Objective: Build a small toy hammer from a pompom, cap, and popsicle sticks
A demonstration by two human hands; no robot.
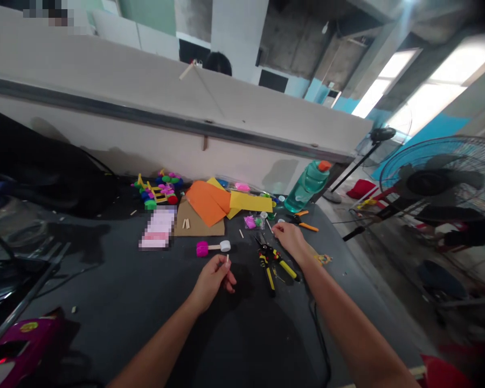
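My left hand (215, 281) pinches a short, pale wooden stick (228, 258) upright between thumb and finger, above the dark table. Just beyond it lies a magenta cap and a white cap (225, 246) joined by a flat wooden stick (214, 247). My right hand (289, 238) reaches far forward, its fingertips drawn together beside a thin pale stick (269, 226). What those fingers hold, if anything, is too small to make out. Yellow-and-black pliers (271, 260) lie between my hands. Orange-handled cutters (305, 221) lie past my right hand.
Orange paper (210, 202) and yellow paper (250, 201) overlap cardboard (202, 230) with small sticks. Colourful toy pieces (157, 191) and a phone (158, 228) lie left. A green bottle (308, 186) stands at the back right; a fan (432, 180) is beyond the table's edge.
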